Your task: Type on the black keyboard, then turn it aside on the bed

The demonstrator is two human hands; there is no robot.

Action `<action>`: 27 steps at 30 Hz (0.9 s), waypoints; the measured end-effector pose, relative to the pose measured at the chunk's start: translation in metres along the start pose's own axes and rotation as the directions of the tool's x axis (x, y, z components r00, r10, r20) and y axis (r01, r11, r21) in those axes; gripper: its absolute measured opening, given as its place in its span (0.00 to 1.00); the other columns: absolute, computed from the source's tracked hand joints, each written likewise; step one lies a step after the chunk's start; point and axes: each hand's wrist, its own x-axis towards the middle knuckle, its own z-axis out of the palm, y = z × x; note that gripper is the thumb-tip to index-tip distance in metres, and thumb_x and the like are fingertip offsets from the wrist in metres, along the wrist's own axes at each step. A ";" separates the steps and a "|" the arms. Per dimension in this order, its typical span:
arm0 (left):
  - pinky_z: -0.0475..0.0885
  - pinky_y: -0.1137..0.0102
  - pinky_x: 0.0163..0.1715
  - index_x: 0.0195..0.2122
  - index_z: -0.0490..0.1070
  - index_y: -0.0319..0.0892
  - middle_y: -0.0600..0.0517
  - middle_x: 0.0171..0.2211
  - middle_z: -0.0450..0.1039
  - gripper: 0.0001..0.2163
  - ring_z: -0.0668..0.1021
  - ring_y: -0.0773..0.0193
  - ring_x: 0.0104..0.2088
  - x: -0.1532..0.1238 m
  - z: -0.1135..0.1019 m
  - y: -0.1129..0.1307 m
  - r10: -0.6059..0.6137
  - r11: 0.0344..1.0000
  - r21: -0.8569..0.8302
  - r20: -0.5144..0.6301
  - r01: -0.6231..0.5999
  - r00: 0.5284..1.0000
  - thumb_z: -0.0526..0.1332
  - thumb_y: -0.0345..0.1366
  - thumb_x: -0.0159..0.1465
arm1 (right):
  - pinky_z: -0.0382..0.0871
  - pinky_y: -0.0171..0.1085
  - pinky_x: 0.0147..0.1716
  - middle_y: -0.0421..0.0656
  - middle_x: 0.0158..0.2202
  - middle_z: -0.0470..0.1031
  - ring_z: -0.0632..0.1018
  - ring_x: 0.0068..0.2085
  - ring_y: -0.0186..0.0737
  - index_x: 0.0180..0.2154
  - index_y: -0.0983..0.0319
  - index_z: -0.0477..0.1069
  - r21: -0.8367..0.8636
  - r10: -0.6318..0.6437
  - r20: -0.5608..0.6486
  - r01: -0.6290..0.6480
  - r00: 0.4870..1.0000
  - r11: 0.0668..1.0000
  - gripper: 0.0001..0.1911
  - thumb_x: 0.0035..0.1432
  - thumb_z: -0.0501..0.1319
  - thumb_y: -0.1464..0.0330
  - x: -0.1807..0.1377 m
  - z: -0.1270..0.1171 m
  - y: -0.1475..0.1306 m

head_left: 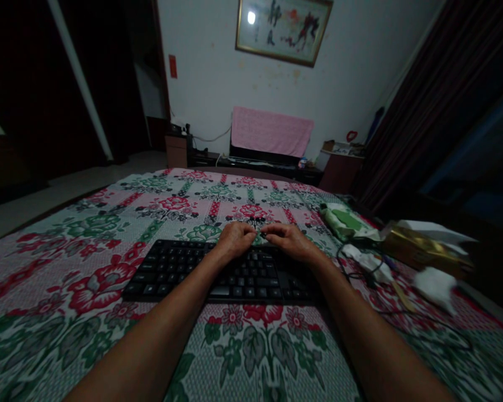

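A black keyboard (167,271) lies flat on a flowered bed cover (251,346), with its number pad on the left. Over its far edge, near the middle, my left hand (236,239) has its thumb and fingers closed in a pinch. Close beside it, my right hand (291,241) pinches too, with a tiny dark bit showing at its fingertips. The fingertips of both hands face each other with a small gap between them. What either pinch holds is too small and dim to name. My forearms cover parts of the keys.
On the right lie a green and white soft packet (347,221), a gold box (419,245), crumpled white tissue (436,287) and a dark cable (436,321). Beyond the bed, a pink towel (271,131) drapes over a dark screen on a low stand.
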 end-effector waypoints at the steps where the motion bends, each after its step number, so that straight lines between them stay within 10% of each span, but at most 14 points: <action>1: 0.63 0.76 0.26 0.29 0.74 0.42 0.54 0.25 0.73 0.12 0.72 0.68 0.28 0.000 0.000 0.000 0.000 1.000 -0.024 0.016 0.000 1.000 0.52 0.39 0.51 | 0.63 0.34 0.38 0.41 0.35 0.72 0.71 0.36 0.34 0.38 0.63 0.69 -0.002 -0.009 0.005 0.009 1.000 1.000 0.14 0.48 0.53 0.70 -0.001 0.001 -0.003; 13: 0.54 0.77 0.16 0.21 0.73 0.37 0.56 0.13 0.62 0.15 0.63 0.72 0.17 -0.003 0.000 0.006 -0.027 0.990 -0.135 0.100 0.041 0.995 0.53 0.43 0.48 | 0.63 0.34 0.37 0.41 0.33 0.73 0.71 0.36 0.34 0.36 0.64 0.70 -0.063 -0.036 -0.001 0.036 0.999 0.997 0.13 0.48 0.52 0.72 -0.007 0.003 -0.014; 27: 0.62 0.77 0.24 0.29 0.71 0.35 0.53 0.24 0.70 0.13 0.69 0.71 0.24 0.000 -0.001 0.006 0.011 0.899 -0.438 0.013 -0.004 1.000 0.56 0.38 0.47 | 0.65 0.32 0.30 0.39 0.27 0.69 0.70 0.28 0.30 0.33 0.64 0.65 0.188 0.059 -0.181 -0.024 0.982 0.982 0.12 0.44 0.57 0.66 -0.003 0.013 -0.016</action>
